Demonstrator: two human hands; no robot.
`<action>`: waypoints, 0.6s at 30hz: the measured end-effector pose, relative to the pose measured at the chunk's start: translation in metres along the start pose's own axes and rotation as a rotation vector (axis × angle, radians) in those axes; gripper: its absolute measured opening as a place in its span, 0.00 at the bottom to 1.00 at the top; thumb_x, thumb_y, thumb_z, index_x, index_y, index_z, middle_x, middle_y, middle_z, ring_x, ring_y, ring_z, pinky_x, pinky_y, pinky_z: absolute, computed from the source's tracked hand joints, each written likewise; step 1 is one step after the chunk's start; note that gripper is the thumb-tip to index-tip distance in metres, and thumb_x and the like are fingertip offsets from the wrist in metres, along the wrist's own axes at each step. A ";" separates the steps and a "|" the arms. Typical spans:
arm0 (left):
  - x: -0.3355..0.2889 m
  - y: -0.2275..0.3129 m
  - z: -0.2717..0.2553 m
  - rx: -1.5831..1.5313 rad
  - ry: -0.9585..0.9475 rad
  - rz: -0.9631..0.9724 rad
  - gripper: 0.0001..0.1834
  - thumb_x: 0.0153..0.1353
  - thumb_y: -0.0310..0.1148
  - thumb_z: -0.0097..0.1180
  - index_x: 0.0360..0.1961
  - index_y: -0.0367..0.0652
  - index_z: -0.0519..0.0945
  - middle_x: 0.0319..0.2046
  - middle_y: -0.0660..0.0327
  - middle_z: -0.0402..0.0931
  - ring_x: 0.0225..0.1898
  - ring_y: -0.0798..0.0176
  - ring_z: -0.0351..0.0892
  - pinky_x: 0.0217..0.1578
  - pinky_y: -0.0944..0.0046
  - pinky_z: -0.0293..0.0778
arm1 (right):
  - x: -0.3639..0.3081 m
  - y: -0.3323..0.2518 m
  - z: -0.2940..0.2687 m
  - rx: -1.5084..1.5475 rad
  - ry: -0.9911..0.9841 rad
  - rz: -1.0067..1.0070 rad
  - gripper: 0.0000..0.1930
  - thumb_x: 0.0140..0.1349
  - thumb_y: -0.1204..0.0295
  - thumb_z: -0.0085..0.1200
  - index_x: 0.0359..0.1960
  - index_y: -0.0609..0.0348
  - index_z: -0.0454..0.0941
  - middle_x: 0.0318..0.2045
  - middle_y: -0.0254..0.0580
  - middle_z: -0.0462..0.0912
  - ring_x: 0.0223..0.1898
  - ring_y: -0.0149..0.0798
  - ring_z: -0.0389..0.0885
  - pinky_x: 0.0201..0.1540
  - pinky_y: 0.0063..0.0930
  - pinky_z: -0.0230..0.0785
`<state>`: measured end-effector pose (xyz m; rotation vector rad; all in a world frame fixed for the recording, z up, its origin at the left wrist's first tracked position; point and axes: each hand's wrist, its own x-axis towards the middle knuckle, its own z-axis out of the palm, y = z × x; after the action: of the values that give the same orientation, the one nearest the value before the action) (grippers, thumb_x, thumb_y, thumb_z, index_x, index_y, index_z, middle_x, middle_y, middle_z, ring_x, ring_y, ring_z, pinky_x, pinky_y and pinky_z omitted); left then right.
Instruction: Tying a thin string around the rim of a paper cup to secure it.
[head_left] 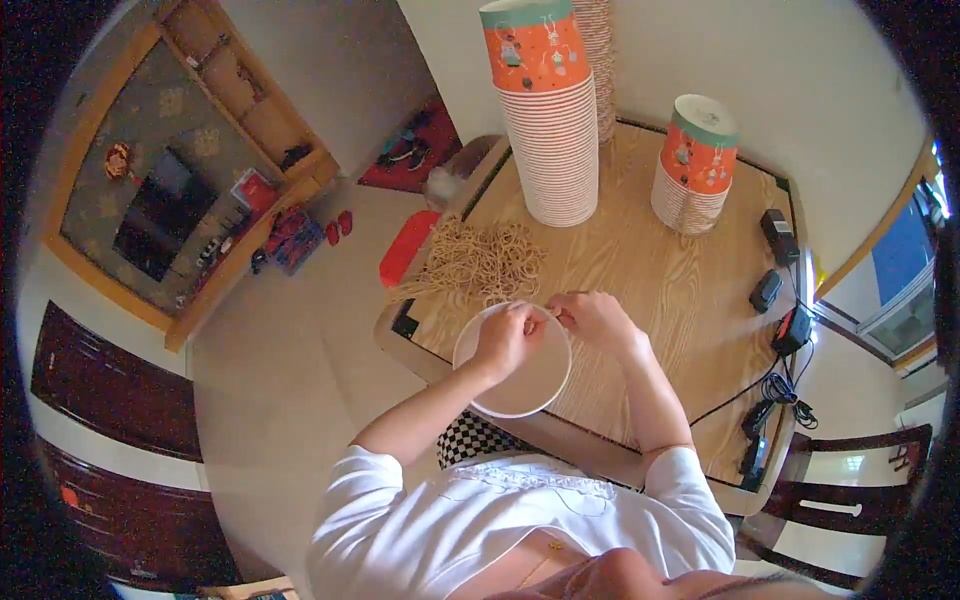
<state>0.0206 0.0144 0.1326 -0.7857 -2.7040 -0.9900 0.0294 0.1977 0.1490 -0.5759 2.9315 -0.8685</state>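
White bucket (535,378) — beneath left grip (508,335)

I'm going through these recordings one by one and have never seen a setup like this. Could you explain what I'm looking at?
There is no machine here: the grip is a person's two bare hands. The one picture comes from a wide fisheye camera on the person's head, looking down, so straight edges bend near the rim.

The left hand reaches over the mouth of an open paper tub, and the right hand is at its far rim. Their fingers come together there; what they pinch is too small to tell.

On the wood-grain table are a pile of tan cords, a tall stack of tubs, a shorter stack and a coiled black cable.
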 end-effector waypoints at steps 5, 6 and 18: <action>0.000 0.001 0.000 0.015 -0.021 -0.019 0.04 0.49 0.30 0.58 0.25 0.42 0.77 0.24 0.57 0.76 0.26 0.55 0.77 0.27 0.58 0.72 | 0.000 0.001 0.003 0.047 0.043 -0.030 0.11 0.54 0.72 0.51 0.40 0.52 0.77 0.27 0.43 0.81 0.32 0.49 0.79 0.35 0.40 0.71; 0.000 0.001 0.001 0.008 -0.012 -0.014 0.05 0.50 0.30 0.58 0.25 0.42 0.76 0.23 0.57 0.75 0.26 0.55 0.77 0.27 0.58 0.72 | 0.001 0.003 0.003 0.062 0.047 -0.053 0.11 0.54 0.72 0.51 0.40 0.52 0.77 0.27 0.44 0.81 0.32 0.50 0.79 0.34 0.40 0.71; 0.003 0.009 -0.008 0.055 0.073 0.034 0.15 0.47 0.28 0.62 0.37 0.43 0.74 0.35 0.58 0.71 0.33 0.53 0.77 0.32 0.56 0.74 | 0.008 0.008 0.006 0.067 -0.014 -0.012 0.07 0.57 0.70 0.47 0.36 0.55 0.72 0.24 0.49 0.78 0.29 0.54 0.78 0.30 0.43 0.68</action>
<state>0.0222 0.0166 0.1449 -0.7677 -2.6346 -0.9151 0.0203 0.1983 0.1398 -0.5940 2.8771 -0.9553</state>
